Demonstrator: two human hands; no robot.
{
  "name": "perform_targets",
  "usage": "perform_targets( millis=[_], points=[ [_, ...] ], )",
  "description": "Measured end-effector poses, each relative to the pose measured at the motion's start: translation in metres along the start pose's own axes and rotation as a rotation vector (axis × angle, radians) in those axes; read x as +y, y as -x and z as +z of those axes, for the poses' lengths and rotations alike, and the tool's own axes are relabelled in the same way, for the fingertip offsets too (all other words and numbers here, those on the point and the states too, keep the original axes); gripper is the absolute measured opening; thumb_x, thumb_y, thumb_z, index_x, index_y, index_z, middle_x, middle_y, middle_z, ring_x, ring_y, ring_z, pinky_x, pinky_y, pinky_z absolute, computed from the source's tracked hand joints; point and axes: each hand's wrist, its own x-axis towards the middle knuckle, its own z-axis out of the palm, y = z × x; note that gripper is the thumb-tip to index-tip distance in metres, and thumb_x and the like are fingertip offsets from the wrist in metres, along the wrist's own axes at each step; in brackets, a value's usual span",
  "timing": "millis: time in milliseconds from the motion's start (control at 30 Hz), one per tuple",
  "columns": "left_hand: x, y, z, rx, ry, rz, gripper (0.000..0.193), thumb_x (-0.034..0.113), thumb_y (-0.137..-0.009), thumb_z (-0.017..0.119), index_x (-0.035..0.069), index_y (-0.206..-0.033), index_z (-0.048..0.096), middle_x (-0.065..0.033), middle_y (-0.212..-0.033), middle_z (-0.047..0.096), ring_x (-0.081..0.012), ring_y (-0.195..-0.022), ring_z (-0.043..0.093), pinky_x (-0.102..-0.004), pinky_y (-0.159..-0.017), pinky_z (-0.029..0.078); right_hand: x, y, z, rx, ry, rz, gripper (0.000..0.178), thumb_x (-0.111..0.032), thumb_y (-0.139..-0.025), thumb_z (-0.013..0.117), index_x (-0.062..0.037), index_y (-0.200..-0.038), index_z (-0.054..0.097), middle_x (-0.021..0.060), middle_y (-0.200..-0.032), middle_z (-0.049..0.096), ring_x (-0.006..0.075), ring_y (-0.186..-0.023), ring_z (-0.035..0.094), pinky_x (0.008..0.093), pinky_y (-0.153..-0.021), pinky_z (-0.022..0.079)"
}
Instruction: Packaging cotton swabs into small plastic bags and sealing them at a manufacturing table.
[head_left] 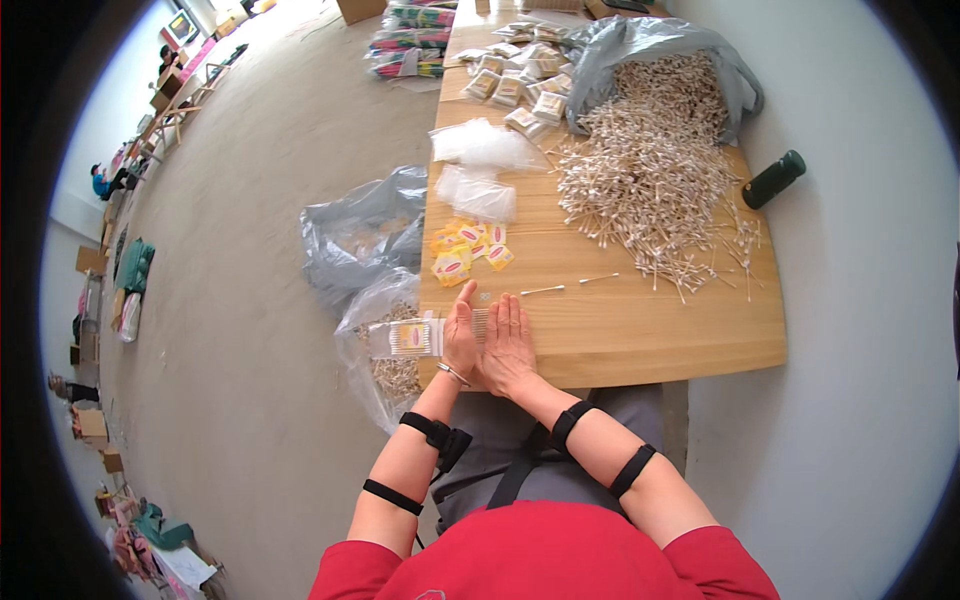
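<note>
Pale wooden table point(640, 330), smooth with a soft satin sheen. On it, matt swabs point(650, 170) with wooden-looking sticks and white cotton tips. Thin, crinkly grey plastic bag point(600, 60), slightly glossy. Clear glossy plastic pouches point(478, 190). Bottle point(773, 179) dark green, matt.

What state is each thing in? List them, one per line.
Left hand: open, edge-on against a row of cotton swabs.
Right hand: flat, palm down on the table.
Small packet: filled, lying at the table's edge.
Grey bag: open, swabs spilling out.
Dark bottle: lying on its side.
</note>
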Motion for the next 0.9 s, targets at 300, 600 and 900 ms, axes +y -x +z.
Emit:
perform_targets(
  millis=[300, 600, 900],
  points=[
    [-0.014, 0.007, -0.016, 0.168, 0.144, 0.058, 0.061, 0.046, -0.1, 0.026, -0.002, -0.135, 0.041, -0.014, -0.139, 0.043, -0.0222, -0.131, 0.036, -0.0323, -0.108, 0.026, -0.013, 0.0, -0.01, -0.063, -0.061, -0.087, 0.081, -0.039, -0.085, 0.043, 0.0099, -0.141, 0.01, 0.0273, -0.15, 0.005, 0.0386, -0.141, -0.001, 0.0472, -0.114, 0.0],
    [-0.01, 0.013, -0.012, 0.148, 0.191, 0.055, 0.063, 0.046, -0.099, 0.03, -0.005, -0.136, 0.037, -0.015, -0.141, 0.039, -0.0214, -0.133, 0.031, -0.0327, -0.111, 0.021, -0.008, 0.004, -0.011, -0.107, -0.049, -0.141, 0.082, -0.039, -0.084, 0.045, 0.0099, -0.141, 0.011, 0.0275, -0.15, 0.004, 0.0385, -0.141, -0.001, 0.0472, -0.114, 0.0],
    [-0.011, 0.011, -0.021, 0.218, 0.058, 0.071, 0.057, 0.042, -0.1, 0.029, -0.003, -0.131, 0.046, -0.0185, -0.138, 0.044, -0.0263, -0.132, 0.036, -0.0338, -0.109, 0.025, -0.023, -0.001, -0.001, -0.077, -0.038, -0.078, 0.084, -0.039, -0.084, 0.046, 0.0104, -0.141, 0.009, 0.0274, -0.15, 0.004, 0.039, -0.141, -0.001, 0.0473, -0.114, 0.0]
  ],
)
